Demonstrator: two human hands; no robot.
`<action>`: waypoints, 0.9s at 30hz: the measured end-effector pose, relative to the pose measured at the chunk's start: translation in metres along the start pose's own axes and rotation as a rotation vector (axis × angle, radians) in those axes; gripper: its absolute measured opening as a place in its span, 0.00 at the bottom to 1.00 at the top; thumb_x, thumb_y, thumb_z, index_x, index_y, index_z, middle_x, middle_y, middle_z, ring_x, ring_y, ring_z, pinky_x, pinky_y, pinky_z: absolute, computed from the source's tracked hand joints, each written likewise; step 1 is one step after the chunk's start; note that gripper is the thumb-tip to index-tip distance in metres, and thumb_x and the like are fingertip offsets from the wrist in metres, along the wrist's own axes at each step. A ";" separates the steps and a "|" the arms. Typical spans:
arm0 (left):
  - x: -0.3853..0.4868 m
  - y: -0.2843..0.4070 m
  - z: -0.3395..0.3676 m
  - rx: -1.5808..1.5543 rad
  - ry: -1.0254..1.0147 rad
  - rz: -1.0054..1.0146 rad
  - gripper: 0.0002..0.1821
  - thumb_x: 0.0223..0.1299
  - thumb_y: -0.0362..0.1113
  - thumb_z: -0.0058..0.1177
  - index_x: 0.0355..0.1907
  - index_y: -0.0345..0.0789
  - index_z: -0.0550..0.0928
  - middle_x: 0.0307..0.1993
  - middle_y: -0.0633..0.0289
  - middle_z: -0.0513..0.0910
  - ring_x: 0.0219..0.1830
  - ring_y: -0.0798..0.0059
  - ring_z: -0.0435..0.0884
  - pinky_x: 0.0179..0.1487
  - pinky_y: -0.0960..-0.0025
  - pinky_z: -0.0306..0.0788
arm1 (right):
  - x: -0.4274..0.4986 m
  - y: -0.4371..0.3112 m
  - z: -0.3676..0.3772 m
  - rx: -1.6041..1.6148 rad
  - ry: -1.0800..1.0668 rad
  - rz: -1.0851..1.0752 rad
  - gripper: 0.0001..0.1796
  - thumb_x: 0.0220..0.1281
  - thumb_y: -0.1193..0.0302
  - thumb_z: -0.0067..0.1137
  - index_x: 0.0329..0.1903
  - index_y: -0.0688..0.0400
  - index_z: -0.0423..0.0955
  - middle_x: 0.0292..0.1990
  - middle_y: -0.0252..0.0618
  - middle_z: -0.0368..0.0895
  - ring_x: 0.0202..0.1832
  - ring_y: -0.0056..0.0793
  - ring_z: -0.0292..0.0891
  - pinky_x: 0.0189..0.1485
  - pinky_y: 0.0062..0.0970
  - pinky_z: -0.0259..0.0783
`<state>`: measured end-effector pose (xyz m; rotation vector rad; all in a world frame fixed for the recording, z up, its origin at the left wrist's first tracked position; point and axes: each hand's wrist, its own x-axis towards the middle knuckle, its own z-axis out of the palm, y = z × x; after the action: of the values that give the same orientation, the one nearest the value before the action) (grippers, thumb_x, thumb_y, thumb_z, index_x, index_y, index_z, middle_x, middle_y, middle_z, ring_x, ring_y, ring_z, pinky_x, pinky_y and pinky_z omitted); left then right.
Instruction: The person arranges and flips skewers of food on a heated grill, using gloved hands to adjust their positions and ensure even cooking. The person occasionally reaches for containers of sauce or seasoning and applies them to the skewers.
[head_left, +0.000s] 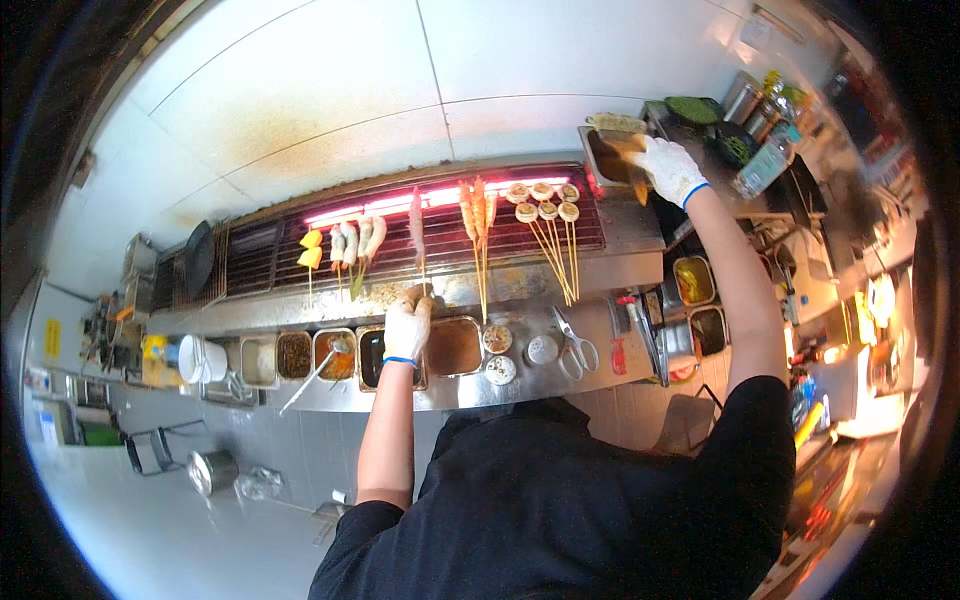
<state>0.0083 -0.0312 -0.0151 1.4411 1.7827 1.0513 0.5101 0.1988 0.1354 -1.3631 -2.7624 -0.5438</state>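
My left hand (407, 330), in a white glove with brown fingertips, closes around the lower end of a wooden skewer (424, 271). That skewer carries a long pinkish piece of food (417, 225) lying on the grill rack (442, 247). At the far right end of the grill, my gloved right hand (671, 169) grips a blurred brown tool (640, 190), perhaps a basting brush. It is over a rectangular metal pan (590, 150); motion blur hides its exact shape. Orange skewered food (472, 214) and round skewered pieces (546, 201) lie to the right of the pink piece.
Pale skewered rolls (358, 241) and yellow pieces (310, 249) lie further left, near a glowing heating element (390, 205). Along the counter stand sauce pans (454, 345), a ladle (315, 375), shaker lids (496, 339) and scissors (576, 345). A plastic bottle (765, 165) stands right.
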 end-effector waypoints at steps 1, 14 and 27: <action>-0.002 0.010 0.002 0.135 0.085 0.015 0.18 0.67 0.38 0.59 0.56 0.31 0.86 0.47 0.43 0.90 0.46 0.47 0.88 0.54 0.55 0.80 | 0.007 0.010 0.007 -0.046 -0.116 -0.054 0.25 0.69 0.77 0.53 0.64 0.44 0.80 0.64 0.50 0.79 0.59 0.53 0.80 0.61 0.48 0.78; -0.012 0.053 0.015 0.450 0.164 -0.052 0.19 0.64 0.43 0.60 0.52 0.34 0.86 0.39 0.41 0.89 0.42 0.42 0.89 0.48 0.48 0.81 | 0.019 0.017 -0.014 0.675 0.234 0.308 0.12 0.70 0.67 0.67 0.50 0.58 0.84 0.52 0.46 0.89 0.55 0.45 0.86 0.59 0.35 0.80; -0.013 0.044 0.019 0.460 0.136 -0.055 0.17 0.66 0.44 0.61 0.51 0.35 0.86 0.41 0.42 0.90 0.45 0.42 0.89 0.50 0.48 0.81 | 0.040 0.014 0.016 1.121 0.119 0.771 0.22 0.67 0.59 0.70 0.46 0.69 0.81 0.39 0.53 0.89 0.35 0.34 0.85 0.40 0.38 0.78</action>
<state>0.0490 -0.0354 0.0135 1.5998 2.2556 0.7539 0.4981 0.2426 0.1308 -1.6634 -1.6117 0.7827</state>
